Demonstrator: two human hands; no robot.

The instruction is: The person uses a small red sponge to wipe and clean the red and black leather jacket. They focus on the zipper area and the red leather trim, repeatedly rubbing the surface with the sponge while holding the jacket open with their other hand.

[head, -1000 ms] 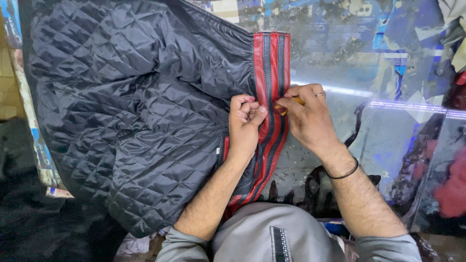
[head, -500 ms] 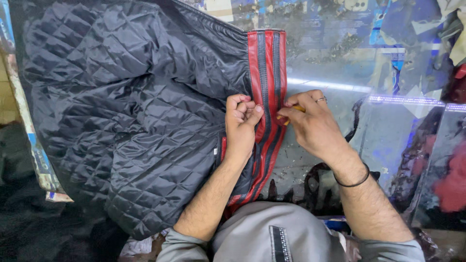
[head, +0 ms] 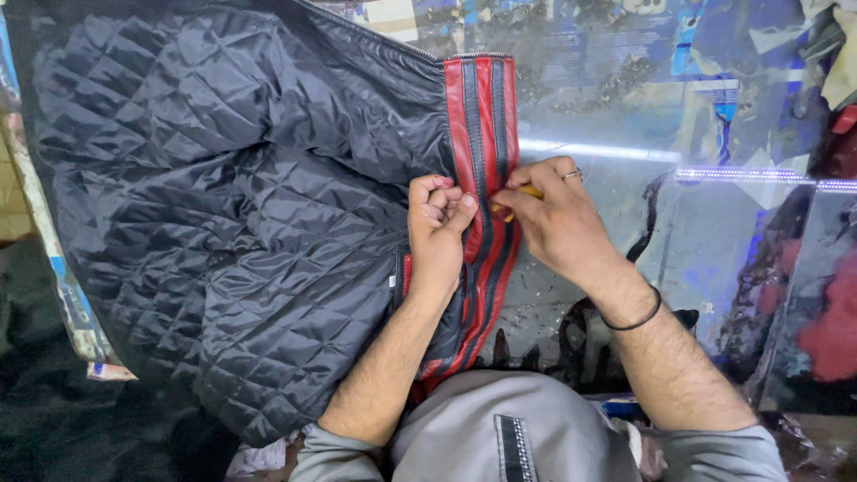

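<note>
Printed sheets point(head: 625, 62), blue, white and tan, lie flat beneath the glass table top point(head: 714, 232) along its far edge. One small white label point(head: 393, 280) shows on the quilted jacket lining point(head: 223, 223). No packages or screens seen.

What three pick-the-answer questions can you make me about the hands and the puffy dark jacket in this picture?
1. Where does the left hand rest?
A. on the red and black striped band of the dark quilted jacket
B. on the glass tabletop
C. in the person's lap

2. What colour is the small tool in the right hand?
A. green
B. yellow
C. white

3. How is the left hand shaped?
A. flat and open
B. pointing one finger
C. curled into a loose fist

Answers: 1 A, the knuckles press on the stripes. 2 B, a yellow tip shows between the fingers. 3 C, the fingers are folded in.
</note>
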